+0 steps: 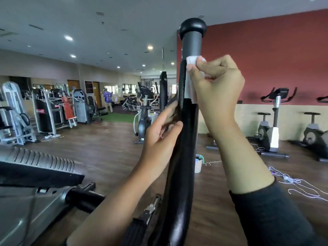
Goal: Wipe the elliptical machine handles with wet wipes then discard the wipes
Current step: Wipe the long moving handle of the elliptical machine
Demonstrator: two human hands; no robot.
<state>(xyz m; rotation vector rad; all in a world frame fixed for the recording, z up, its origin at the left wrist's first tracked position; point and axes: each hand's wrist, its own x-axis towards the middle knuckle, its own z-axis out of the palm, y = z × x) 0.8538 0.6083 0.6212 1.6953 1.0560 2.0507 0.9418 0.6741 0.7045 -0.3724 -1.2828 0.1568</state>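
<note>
Broadly, a gym room fills the view, with a dark red wall (pixel 266 59) on the right and a wood-look floor (pixel 106 157) below. Weight machines (pixel 46 112) stand well off to the left, and two exercise bikes (pixel 273 125) line the wall on the right. Up the middle rises the elliptical handle (pixel 184 142), black-padded along its lower length, bare grey above, capped by a round black knob (pixel 192 27). The right hand (pixel 216 82), its forearm in a dark sleeve (pixel 276 217), has its fingers curled round a white wet wipe (pixel 191 61) and presses it against the grey part of the handle, just above the padding's upper edge. The left hand (pixel 159 134) pinches a loose flap of the black padding (pixel 173 102) on the handle's left side between thumb and fingers. White cables (pixel 291 181) lie on the floor at right.
</note>
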